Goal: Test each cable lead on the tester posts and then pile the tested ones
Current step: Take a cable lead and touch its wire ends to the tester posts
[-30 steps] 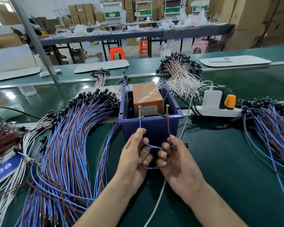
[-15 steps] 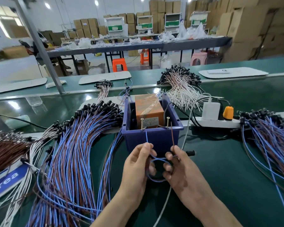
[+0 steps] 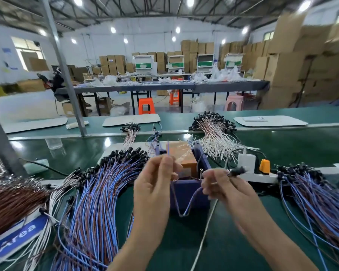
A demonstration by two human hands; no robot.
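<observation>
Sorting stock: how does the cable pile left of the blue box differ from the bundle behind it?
The left pile has blue and brown wires; the rear bundle has white ones. The left pile is larger and nearer; the rear bundle fans out beyond the blue box. Both carry black connectors.

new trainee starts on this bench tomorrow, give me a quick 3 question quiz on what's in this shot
1. True or false: the cable lead held between the left hand and right hand has its wire ends on the tester posts.
2. Which hand holds the lead's black connector end? A left, B right.
3. Fill in: the white lead pile lies ___ the blue bin.
Key: 1 false, the ends are clear of them; 2 B; 3 behind.
</observation>
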